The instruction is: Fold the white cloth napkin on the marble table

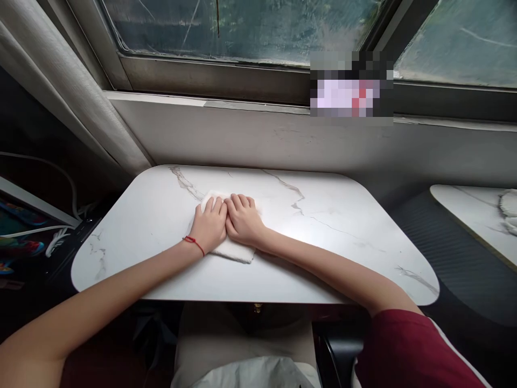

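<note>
A folded white cloth lies on a white marble-patterned tabletop, a little left of its middle. My left hand, with a red cord on the wrist, presses down on the cloth with its fingers bent over it. Right beside it, thumb side touching, my right hand also bears on the cloth, fingers together and curled. Both hands hide much of the cloth; its near corner and far edge show around them.
Beyond the table are a wall and a window, with a blurred patch on the sill. A curtain hangs at left, above white cables. At right stands another marble-patterned table bearing a whitish object.
</note>
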{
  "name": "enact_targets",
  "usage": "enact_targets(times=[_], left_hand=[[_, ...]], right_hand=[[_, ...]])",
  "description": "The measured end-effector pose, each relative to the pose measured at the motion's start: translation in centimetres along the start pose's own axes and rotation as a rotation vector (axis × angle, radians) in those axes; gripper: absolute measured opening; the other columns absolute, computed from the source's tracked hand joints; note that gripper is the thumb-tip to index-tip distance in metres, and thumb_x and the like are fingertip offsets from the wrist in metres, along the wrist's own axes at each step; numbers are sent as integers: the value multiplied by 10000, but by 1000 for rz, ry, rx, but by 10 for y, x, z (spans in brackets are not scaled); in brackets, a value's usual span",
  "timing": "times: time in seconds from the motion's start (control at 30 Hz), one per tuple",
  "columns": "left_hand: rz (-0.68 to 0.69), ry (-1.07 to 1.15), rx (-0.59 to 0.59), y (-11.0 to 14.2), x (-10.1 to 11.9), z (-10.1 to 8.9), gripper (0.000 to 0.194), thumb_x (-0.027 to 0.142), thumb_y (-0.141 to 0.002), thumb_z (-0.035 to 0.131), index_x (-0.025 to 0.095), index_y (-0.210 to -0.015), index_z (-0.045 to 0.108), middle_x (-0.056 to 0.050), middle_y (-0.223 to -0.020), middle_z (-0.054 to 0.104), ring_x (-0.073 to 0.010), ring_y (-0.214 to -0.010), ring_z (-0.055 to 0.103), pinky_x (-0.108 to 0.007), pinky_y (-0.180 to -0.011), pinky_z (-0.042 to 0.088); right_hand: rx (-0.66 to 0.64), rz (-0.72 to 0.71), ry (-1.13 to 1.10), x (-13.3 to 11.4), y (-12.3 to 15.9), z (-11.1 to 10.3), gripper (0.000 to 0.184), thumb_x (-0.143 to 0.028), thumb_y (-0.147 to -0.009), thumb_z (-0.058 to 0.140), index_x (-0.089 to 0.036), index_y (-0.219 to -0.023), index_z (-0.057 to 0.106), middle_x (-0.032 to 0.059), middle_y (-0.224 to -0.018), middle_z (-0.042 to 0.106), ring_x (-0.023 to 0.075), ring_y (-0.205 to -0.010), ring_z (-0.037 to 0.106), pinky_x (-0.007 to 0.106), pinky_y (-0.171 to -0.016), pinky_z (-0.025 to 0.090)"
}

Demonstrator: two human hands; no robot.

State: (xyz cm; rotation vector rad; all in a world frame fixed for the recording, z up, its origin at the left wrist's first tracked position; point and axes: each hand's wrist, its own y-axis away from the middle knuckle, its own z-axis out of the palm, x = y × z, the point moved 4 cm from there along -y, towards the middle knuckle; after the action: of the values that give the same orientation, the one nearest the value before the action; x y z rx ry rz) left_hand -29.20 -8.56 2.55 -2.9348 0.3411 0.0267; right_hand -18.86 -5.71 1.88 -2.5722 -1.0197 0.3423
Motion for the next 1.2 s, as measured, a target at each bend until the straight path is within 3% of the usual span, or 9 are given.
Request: enact_targets(times=[0.23,0.6,0.77,1.2], left_hand=[[10,29,35,-67,-13,7,470,184,-945,362,137,-1365,568,-177,-1492,544,-330,-1391,470,-521,-1046,435],[-19,147,86,-132,-34,24,474,205,-950,373,152,-1390,540,-140,-1492,537,-315,-1371,460,-500,-1067,407],[-25,170,113,-141,-39,28,461,196,-946,376,158,-1370,554,-136,-1471,554,-314,-1344,470,-493,-1057,405],[-26,189,107,-140,-40,27,443,203,-960,369,166,-1358,561,-130,-1465,559,-306,-1350,466,-495,-1080,390]], right_hand=[[-25,131,35,47,-45,14,349,-257,-967,411,-101,-1204,615,188,-1230,613,329,-1125,493,454,-992,351],[31,171,-1,103,-90,32,353,-294,-937,443,-146,-1217,600,167,-1245,598,321,-1129,478,448,-976,364],[40,137,-9,115,-100,38,364,-324,-936,434,-148,-1209,597,167,-1228,600,329,-1110,477,462,-958,372],[22,149,-41,113,-98,36,369,-309,-950,433,-142,-1232,600,174,-1263,601,335,-1147,484,467,-990,364]])
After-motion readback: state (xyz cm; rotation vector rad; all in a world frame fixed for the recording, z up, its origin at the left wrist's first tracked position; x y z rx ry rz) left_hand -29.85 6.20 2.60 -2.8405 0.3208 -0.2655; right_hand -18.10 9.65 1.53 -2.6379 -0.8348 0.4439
